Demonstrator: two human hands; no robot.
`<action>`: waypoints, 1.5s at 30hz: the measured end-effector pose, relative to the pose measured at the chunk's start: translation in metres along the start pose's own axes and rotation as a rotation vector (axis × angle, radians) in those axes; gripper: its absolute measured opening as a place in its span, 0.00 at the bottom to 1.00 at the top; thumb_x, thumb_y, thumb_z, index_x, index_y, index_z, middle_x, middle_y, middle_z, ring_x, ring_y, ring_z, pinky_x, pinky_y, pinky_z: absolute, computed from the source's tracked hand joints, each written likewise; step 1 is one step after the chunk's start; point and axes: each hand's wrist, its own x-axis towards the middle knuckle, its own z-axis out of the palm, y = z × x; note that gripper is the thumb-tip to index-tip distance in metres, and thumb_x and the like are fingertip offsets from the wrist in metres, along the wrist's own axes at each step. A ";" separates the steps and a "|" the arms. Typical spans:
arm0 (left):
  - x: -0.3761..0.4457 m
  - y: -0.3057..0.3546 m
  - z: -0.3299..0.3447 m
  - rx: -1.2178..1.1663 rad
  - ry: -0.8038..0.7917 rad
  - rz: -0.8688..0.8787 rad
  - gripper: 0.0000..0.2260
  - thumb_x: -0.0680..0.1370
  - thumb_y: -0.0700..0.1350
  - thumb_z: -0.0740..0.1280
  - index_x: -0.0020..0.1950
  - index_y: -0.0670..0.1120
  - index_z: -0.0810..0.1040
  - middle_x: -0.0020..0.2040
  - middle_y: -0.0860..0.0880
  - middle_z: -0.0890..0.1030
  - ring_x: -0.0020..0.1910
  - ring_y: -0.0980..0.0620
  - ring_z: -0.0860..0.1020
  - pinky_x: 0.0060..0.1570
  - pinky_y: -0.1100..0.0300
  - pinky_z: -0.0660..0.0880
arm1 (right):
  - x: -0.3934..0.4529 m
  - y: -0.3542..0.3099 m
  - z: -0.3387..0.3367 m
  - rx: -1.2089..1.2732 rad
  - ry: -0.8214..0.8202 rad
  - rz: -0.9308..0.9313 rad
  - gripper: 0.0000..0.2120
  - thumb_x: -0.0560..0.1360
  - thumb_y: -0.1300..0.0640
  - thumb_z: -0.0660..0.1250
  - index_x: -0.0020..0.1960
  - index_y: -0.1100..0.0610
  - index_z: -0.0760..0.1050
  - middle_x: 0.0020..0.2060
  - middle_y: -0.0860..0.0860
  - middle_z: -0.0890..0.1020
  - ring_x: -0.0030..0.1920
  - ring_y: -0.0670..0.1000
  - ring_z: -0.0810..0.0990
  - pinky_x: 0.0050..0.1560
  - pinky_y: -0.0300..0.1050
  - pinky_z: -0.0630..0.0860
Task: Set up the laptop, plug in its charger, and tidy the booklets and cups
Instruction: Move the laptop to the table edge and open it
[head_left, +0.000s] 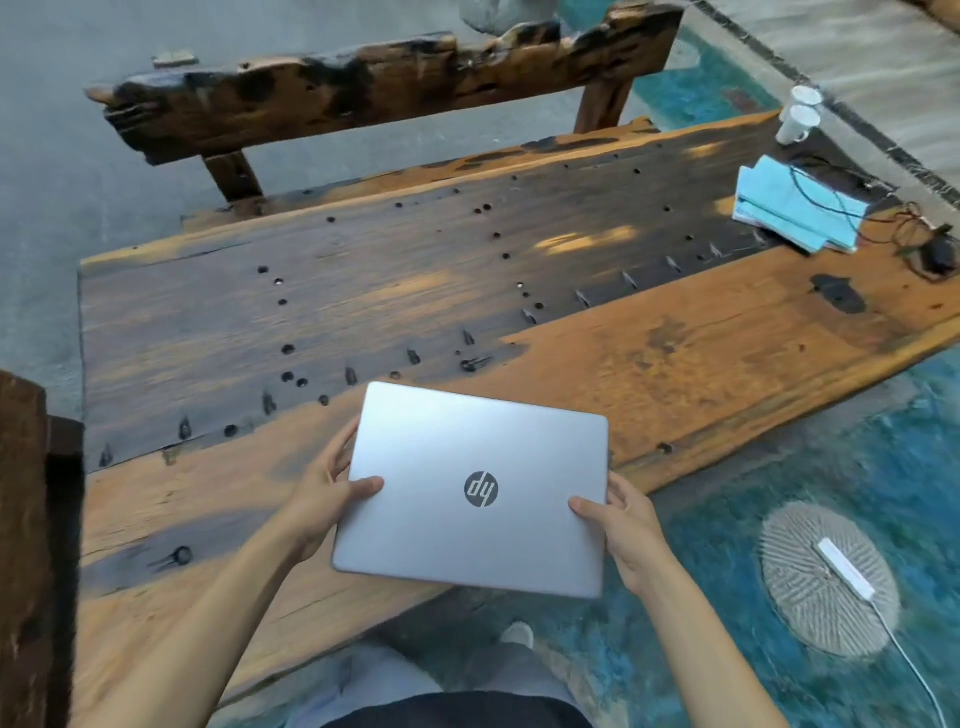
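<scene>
Nearest the wearer, a closed silver laptop (470, 491) is carried by both hands over the near edge of a rough wooden table (701, 358). The left hand (324, 496) clasps its left edge, thumb on the lid and fingers curled beneath; the right hand (626, 525) clasps the right edge in the same manner. Whether the laptop's underside touches the table cannot be told. Step in hand, by judgement: placing the laptop, the first part of the task. The next move calls for setting it flat on the table, then raising the lid.

Right of the laptop, on the blue carpet (857, 441), a white power strip (844, 566) lies on a round striped mat (826, 577), its cord running off toward the frame's lower corner.

Beyond the laptop, at the table's far right end, lie light-blue booklets (795, 210) in a loose stack, with a black charger (937, 257) just beside them and its cable trailing across them. Farther still stand two white cups (797, 117), close together. Behind the table stands a wooden bench (374, 88).
</scene>
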 end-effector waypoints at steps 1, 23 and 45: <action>0.002 0.001 0.019 0.006 -0.009 0.001 0.37 0.75 0.33 0.72 0.75 0.65 0.66 0.71 0.51 0.76 0.64 0.42 0.78 0.58 0.35 0.78 | 0.001 -0.003 -0.020 0.004 0.008 -0.002 0.25 0.70 0.69 0.76 0.64 0.56 0.76 0.51 0.49 0.88 0.49 0.50 0.87 0.42 0.43 0.82; 0.171 0.069 0.315 0.208 -0.179 -0.077 0.39 0.76 0.31 0.69 0.76 0.66 0.65 0.64 0.54 0.82 0.57 0.46 0.83 0.46 0.47 0.82 | 0.155 -0.103 -0.268 0.014 0.174 0.019 0.18 0.69 0.70 0.76 0.53 0.52 0.82 0.43 0.45 0.89 0.41 0.47 0.88 0.35 0.40 0.81; 0.362 0.082 0.468 -0.065 0.244 -0.276 0.28 0.74 0.35 0.75 0.71 0.54 0.74 0.65 0.49 0.80 0.56 0.44 0.83 0.46 0.48 0.81 | 0.429 -0.265 -0.356 -0.160 -0.008 0.176 0.17 0.70 0.70 0.76 0.55 0.56 0.81 0.41 0.46 0.88 0.36 0.47 0.86 0.32 0.40 0.81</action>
